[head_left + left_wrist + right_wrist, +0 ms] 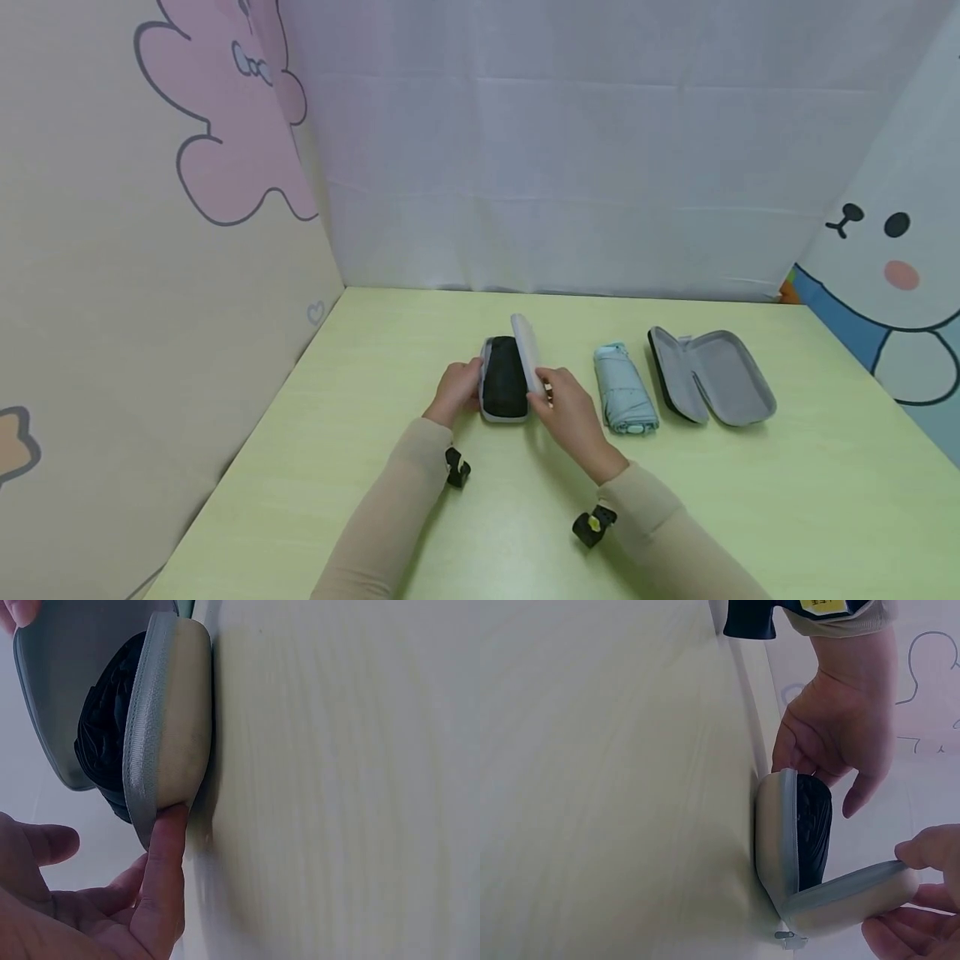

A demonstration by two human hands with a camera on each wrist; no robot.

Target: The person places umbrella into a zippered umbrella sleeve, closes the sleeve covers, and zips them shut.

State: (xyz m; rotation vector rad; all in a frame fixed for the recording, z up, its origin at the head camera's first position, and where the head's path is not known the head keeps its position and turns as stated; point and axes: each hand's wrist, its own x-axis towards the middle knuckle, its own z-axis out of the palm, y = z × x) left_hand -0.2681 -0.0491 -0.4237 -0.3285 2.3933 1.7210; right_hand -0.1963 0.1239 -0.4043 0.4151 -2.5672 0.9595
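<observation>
1. Cream outside and edged with grey zip tape, an open case (187, 712) rests on the table (300, 483); take it as the dial's centre, seen from the head camera.
2. Inside its base sits a black bundle (506, 379) of creased, folded material, rising above the rim.
3. Its lid (527, 354) stands tilted up on the three o'clock side.
4. At nine o'clock is the left hand (456, 390): a nearly straight finger touches the base's wall, while the thumb stands off, apart from the case.
5. Toward four o'clock, the right hand (566, 412) pinches the lid's edge between thumb and fingers.
6. Black devices sit at both wrists, one (457, 468) at seven o'clock, one (595, 525) at five.
7. At three o'clock lies a light-blue folded bundle (625, 389), apart from the right hand.
8. Farther out at three o'clock, just beside that bundle, a second case (731, 383) lies open, grey inside and black outside.
9. White cloth (562, 167) hangs at twelve o'clock.
10. Between ten and eleven, a pink cartoon figure (232, 125) marks the wall.
</observation>
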